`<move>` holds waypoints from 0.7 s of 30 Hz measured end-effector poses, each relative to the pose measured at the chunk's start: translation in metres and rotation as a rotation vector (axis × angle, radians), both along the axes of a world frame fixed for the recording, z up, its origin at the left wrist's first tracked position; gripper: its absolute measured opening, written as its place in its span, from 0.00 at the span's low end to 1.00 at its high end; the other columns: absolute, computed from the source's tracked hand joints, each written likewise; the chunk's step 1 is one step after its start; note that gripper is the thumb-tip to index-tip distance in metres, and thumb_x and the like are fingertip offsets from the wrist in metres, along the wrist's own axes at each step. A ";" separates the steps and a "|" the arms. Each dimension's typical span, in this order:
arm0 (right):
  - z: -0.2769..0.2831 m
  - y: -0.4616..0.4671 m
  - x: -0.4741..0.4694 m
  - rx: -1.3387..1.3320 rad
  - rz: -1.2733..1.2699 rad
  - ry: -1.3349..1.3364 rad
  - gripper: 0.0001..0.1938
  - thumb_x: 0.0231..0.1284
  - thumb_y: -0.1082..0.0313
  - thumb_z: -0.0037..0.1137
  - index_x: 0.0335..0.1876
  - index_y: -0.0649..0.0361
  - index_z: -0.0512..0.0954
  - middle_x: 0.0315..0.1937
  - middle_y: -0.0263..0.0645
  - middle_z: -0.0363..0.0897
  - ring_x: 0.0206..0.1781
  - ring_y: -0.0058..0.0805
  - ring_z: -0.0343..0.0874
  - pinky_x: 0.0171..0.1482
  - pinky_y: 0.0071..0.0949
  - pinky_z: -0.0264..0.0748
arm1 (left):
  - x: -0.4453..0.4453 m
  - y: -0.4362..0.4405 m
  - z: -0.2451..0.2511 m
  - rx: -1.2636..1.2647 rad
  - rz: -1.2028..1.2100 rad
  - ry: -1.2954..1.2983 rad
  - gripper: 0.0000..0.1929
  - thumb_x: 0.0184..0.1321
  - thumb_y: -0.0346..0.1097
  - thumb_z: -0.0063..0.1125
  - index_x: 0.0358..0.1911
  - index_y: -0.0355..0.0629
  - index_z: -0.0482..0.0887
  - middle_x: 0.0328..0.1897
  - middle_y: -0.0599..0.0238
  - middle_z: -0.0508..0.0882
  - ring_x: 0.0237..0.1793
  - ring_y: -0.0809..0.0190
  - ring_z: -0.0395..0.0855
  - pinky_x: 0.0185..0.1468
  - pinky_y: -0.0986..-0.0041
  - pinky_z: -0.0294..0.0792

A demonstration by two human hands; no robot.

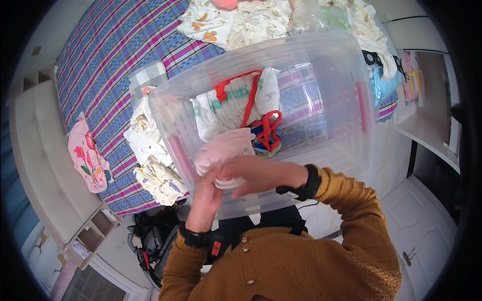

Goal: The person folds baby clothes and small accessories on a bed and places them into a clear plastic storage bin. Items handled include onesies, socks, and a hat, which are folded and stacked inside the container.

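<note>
Over the near side of a clear plastic storage bin, a pink cloth garment with a white near edge is in my hands. My left hand pinches its near left corner. My right hand lies across its near end, slightly blurred, with the white edge between thumb and fingers; whether it grips is unclear. Beyond the garment, inside the bin, lie a row of white diapers with a red strap over them. Beside the garment sits a dark blue patterned item with a red ribbon.
The bin stands on a bed with a striped plaid sheet. White baby clothes are heaped behind it, with more clothes to its left. A pink printed garment lies farther left. A black stroller-like frame stands below the bed's edge.
</note>
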State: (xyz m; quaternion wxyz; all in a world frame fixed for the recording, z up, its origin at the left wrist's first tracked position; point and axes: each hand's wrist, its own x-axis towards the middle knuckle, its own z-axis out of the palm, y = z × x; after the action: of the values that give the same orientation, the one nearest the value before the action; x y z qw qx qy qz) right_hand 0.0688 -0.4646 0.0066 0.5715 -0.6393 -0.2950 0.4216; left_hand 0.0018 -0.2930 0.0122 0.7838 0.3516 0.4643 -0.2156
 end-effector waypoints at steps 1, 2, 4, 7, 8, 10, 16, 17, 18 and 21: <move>-0.013 -0.001 0.004 0.126 -0.011 0.101 0.12 0.49 0.68 0.57 0.40 0.60 0.74 0.35 0.41 0.78 0.41 0.35 0.77 0.42 0.29 0.71 | 0.001 0.004 -0.002 0.070 0.027 0.066 0.22 0.58 0.28 0.52 0.57 0.37 0.65 0.53 0.58 0.75 0.52 0.59 0.75 0.57 0.66 0.67; -0.032 -0.006 0.013 0.061 -0.170 0.131 0.11 0.50 0.67 0.54 0.39 0.61 0.76 0.34 0.40 0.78 0.39 0.30 0.77 0.42 0.27 0.71 | 0.000 0.007 -0.002 0.082 0.059 0.026 0.22 0.57 0.26 0.52 0.57 0.36 0.65 0.52 0.58 0.75 0.52 0.59 0.75 0.57 0.66 0.67; -0.079 -0.008 0.033 -0.359 -0.720 0.090 0.18 0.50 0.62 0.57 0.46 0.63 0.75 0.40 0.42 0.78 0.43 0.31 0.77 0.43 0.28 0.72 | -0.005 0.012 0.002 0.163 0.147 0.020 0.22 0.56 0.23 0.52 0.56 0.35 0.65 0.51 0.57 0.76 0.51 0.59 0.76 0.57 0.66 0.67; -0.143 -0.024 0.057 -0.639 -1.035 -0.271 0.30 0.50 0.57 0.60 0.57 0.67 0.66 0.50 0.51 0.71 0.50 0.43 0.73 0.50 0.34 0.70 | -0.009 0.019 0.010 0.197 0.133 -0.076 0.22 0.55 0.22 0.51 0.56 0.35 0.66 0.51 0.58 0.76 0.52 0.58 0.75 0.58 0.66 0.67; -0.160 -0.024 0.060 -0.672 -1.070 -0.343 0.33 0.49 0.56 0.61 0.58 0.68 0.63 0.52 0.53 0.69 0.52 0.46 0.71 0.52 0.35 0.69 | -0.010 0.021 0.012 0.185 0.126 -0.091 0.22 0.55 0.21 0.51 0.56 0.35 0.66 0.51 0.58 0.76 0.52 0.59 0.75 0.58 0.66 0.67; -0.184 -0.024 0.064 -0.702 -1.093 -0.395 0.34 0.49 0.57 0.60 0.59 0.69 0.61 0.52 0.56 0.68 0.54 0.50 0.69 0.54 0.38 0.67 | -0.012 0.023 0.014 0.190 0.112 -0.050 0.22 0.55 0.21 0.51 0.56 0.36 0.66 0.51 0.59 0.76 0.52 0.59 0.75 0.58 0.67 0.66; -0.197 -0.052 0.078 -0.766 -1.125 -0.147 0.19 0.50 0.69 0.44 0.50 0.65 0.71 0.40 0.60 0.75 0.47 0.57 0.72 0.49 0.43 0.69 | -0.016 0.026 0.011 0.172 0.091 -0.039 0.23 0.55 0.22 0.52 0.57 0.38 0.66 0.52 0.60 0.76 0.52 0.61 0.74 0.59 0.68 0.65; -0.194 -0.061 0.080 -0.756 -1.168 -0.105 0.18 0.50 0.70 0.43 0.48 0.65 0.72 0.39 0.59 0.75 0.45 0.57 0.73 0.48 0.44 0.70 | -0.017 0.026 0.011 0.180 0.088 -0.036 0.23 0.55 0.22 0.53 0.56 0.38 0.67 0.52 0.60 0.76 0.53 0.61 0.74 0.59 0.68 0.64; -0.191 -0.071 0.082 -0.735 -1.223 -0.083 0.17 0.50 0.71 0.41 0.46 0.64 0.73 0.37 0.59 0.76 0.44 0.57 0.74 0.47 0.44 0.70 | -0.017 0.026 0.012 0.177 0.082 -0.055 0.23 0.55 0.22 0.53 0.56 0.38 0.67 0.52 0.60 0.76 0.53 0.61 0.74 0.59 0.68 0.64; -0.187 -0.081 0.085 -0.775 -1.229 -0.092 0.17 0.50 0.72 0.38 0.46 0.63 0.74 0.38 0.58 0.76 0.44 0.56 0.74 0.47 0.45 0.69 | -0.015 0.025 0.014 0.199 0.065 -0.068 0.23 0.55 0.22 0.53 0.56 0.38 0.67 0.52 0.60 0.76 0.53 0.61 0.73 0.60 0.68 0.63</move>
State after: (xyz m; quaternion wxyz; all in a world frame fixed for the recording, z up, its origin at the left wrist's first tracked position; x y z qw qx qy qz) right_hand 0.1534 -0.5460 -0.1807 0.4246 -0.8631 0.2642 0.0713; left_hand -0.0136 -0.2681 0.0259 0.7668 0.4198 0.4676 -0.1308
